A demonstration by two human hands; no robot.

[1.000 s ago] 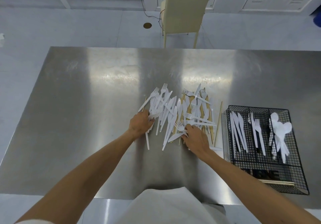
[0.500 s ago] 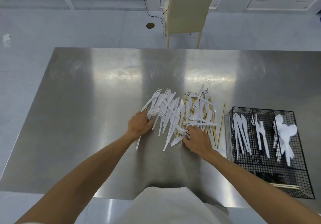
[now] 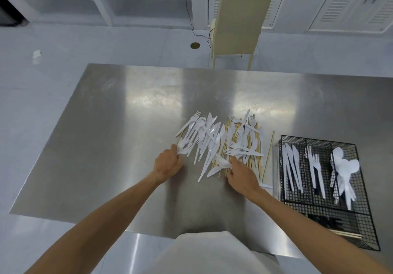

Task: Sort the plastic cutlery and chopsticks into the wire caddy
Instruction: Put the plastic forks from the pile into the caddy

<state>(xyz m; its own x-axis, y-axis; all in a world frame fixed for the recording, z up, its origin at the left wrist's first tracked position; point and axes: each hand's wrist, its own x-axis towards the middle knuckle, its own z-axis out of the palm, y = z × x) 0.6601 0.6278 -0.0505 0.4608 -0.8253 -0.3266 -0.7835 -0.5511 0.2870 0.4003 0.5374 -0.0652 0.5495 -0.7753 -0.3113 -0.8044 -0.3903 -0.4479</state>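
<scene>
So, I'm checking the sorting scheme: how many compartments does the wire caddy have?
4 in the wire caddy: left holds knives, middle forks, right spoons, and a crosswise one at the near end holds chopsticks. None seems hidden.

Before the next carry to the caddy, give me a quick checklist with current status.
1. Left hand grips white cutlery at the left edge of the pile: ok.
2. Right hand pinches a white piece at the pile's near edge: ok.
3. Type of piece in each hand identified: cannot tell.
4. Wire caddy compartments unmixed: knives, forks, spoons, chopsticks in front: ok.
5. Pile fully sorted: not ok, many pieces lie unsorted.
</scene>
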